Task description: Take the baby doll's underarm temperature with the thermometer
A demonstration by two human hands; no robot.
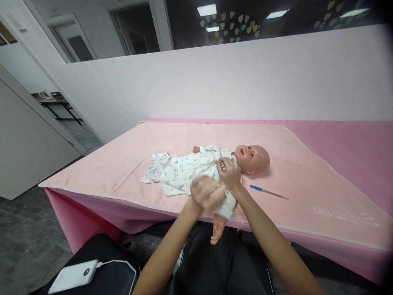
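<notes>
A baby doll (253,159) lies on its back, its head to the right. It wears a white baby shirt (207,162) with a small green-and-grey print; white printed cloth (173,170) covers its lower part. My right hand (229,174) is closed in a pinch on the shirt at the chest, where a bit of white edge or tie shows at the fingertips. Just left of it, over the doll's near side, my left hand (207,193) is smeared by motion, its fingers unclear. The doll's near arm (218,227) hangs past the table edge.
A pink blanket (107,164) covers the table, above a darker pink cloth (353,151). Right of my right forearm lies a thin stick with a blue end (256,188). At lower left, a white power bank (75,276) with a cable rests on a black seat (113,262).
</notes>
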